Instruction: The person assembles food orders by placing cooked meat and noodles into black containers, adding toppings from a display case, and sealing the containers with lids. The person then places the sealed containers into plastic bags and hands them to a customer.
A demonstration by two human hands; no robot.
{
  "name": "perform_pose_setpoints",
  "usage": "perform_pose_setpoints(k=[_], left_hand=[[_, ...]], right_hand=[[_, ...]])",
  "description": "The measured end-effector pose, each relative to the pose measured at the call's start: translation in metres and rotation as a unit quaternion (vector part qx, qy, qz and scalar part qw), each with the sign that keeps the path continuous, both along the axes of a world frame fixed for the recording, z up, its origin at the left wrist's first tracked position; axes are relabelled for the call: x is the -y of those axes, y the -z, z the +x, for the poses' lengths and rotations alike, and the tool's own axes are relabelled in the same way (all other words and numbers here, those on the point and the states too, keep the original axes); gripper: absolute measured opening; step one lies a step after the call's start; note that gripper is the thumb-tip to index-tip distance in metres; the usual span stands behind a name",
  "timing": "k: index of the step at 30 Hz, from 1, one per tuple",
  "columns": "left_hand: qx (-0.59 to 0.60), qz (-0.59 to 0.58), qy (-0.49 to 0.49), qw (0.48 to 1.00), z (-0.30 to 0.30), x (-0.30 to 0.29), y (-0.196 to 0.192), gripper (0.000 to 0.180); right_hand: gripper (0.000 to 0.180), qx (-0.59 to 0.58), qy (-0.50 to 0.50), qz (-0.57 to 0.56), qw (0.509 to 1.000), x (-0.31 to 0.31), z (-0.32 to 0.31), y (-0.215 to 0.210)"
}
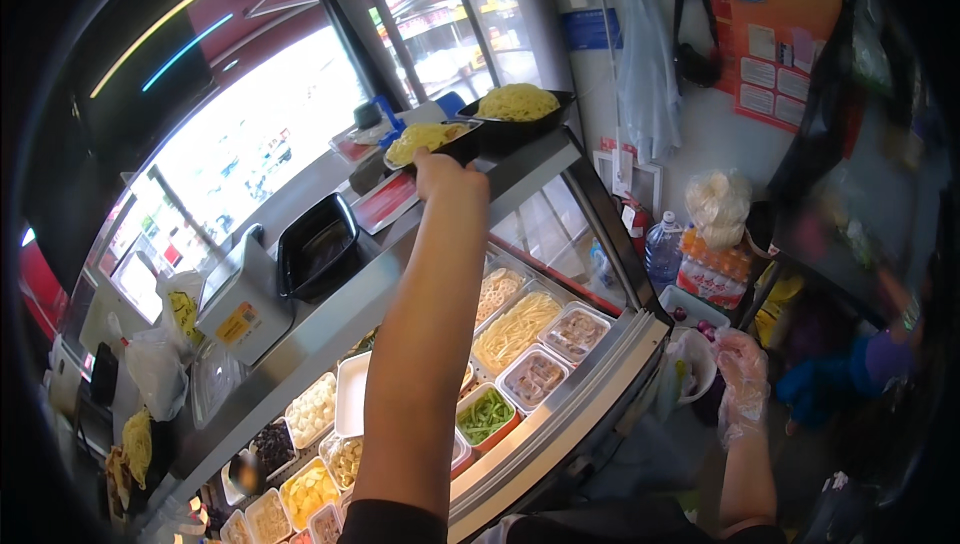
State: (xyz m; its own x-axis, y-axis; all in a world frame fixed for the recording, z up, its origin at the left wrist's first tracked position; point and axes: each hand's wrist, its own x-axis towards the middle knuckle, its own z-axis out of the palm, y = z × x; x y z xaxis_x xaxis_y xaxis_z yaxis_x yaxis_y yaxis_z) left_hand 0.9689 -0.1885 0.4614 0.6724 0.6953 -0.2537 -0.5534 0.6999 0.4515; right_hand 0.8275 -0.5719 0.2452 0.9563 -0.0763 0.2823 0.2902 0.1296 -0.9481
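Note:
My left arm stretches over the glass food case. My left hand (449,180) is closed on the near edge of a black bowl (460,148) heaped with yellow noodles (422,141), on top of the counter. Right behind it stands a second black bowl (520,132) with a mound of yellow noodles (516,102). My right hand (742,369), in a clear plastic glove, hangs low at the right beside a white bucket (696,356). Its fingers look loosely extended, with nothing visible in them.
Below the glass, trays hold sliced lotus root (497,294), pale strips (517,332), green vegetables (486,416) and other foods. A black basin (318,246) and a grey scale (243,304) stand on the counter. Bottled drinks (712,266) and a water jug (662,247) stand by the wall.

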Motion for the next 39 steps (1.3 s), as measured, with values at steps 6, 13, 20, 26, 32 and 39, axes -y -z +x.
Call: perform_pose_setpoints(k=[6, 13, 20, 26, 32, 39], left_hand=[[0.046, 0.052, 0.17, 0.983, -0.027, -0.017, 0.026, 0.04], [-0.066, 0.7, 0.127, 0.7, -0.114, -0.046, -0.005, 0.023], [-0.408, 0.912, -0.029, -0.029, -0.094, -0.074, -0.026, 0.024], [-0.413, 0.901, -0.054, -0.12, -0.074, -0.073, -0.016, 0.014], [-0.4, 0.907, -0.079, -0.106, -0.06, -0.081, -0.013, 0.014], [-0.41, 0.869, -0.083, -0.265, -0.055, -0.089, -0.064, 0.01]], right_hand=[[0.02, -0.048, -0.024, -0.008, 0.999, 0.007, 0.017, 0.044], [0.031, -0.047, -0.12, 0.008, 0.992, -0.043, 0.037, 0.037], [0.052, 0.259, -0.149, -0.128, 0.946, -0.173, 0.1, -0.102], [0.038, 0.426, 0.031, -0.295, 0.855, -0.27, 0.153, -0.18], [0.023, 0.403, 0.014, -0.247, 0.881, -0.296, 0.175, -0.171], [0.028, 0.433, 0.049, -0.247, 0.866, -0.302, 0.177, -0.167]])
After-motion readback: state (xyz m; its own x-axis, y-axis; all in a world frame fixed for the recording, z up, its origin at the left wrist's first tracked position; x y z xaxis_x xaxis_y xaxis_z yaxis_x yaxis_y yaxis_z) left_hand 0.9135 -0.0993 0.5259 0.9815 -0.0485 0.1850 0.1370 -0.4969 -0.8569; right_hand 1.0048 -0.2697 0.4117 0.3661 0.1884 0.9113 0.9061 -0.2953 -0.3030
